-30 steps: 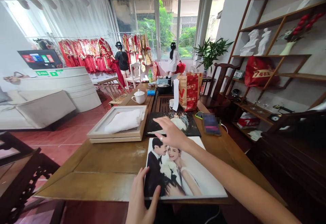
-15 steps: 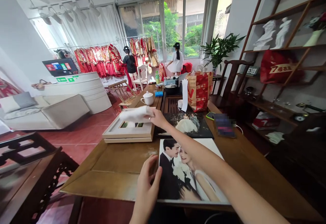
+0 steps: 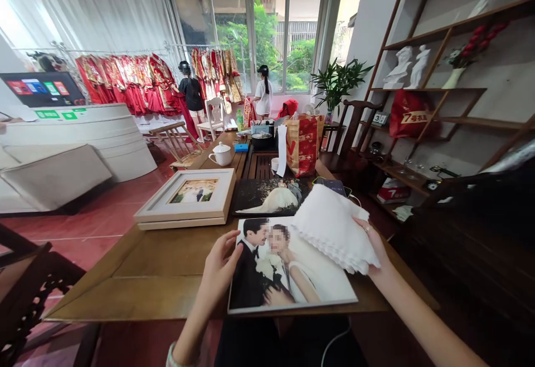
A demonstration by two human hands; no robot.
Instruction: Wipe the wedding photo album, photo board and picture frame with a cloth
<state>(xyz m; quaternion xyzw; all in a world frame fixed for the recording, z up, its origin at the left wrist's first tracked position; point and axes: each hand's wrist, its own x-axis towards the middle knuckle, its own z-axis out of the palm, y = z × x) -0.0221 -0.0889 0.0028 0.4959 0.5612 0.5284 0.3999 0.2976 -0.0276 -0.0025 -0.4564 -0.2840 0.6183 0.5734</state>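
Note:
My right hand [image 3: 371, 244] grips a folded white cloth [image 3: 334, 228] with a scalloped edge, above the right side of a wedding photo panel [image 3: 259, 278]. The cloth covers the panel's upper right part. At the panel's left edge is my left hand [image 3: 220, 261], its fingers loosely curved and apart, with nothing in them. The panel lies near the table's front edge. Beyond it rests a dark photo panel [image 3: 267, 197] showing a white gown. To the left lie two stacked pale picture frames [image 3: 188, 194]; the upper one holds a small photo of a couple.
On the wooden table [image 3: 154, 267] stand a lidded white cup [image 3: 221, 154], a red and tan paper bag [image 3: 303, 144] and a blue box [image 3: 241, 147]. A phone [image 3: 332, 186] with a cable lies partly behind the cloth. Two people [image 3: 192, 94] stand by the garment racks.
My right hand has carried the white cloth from over the picture frames across to the right side of the couple's photo panel. My left hand stays by the panel's left edge.

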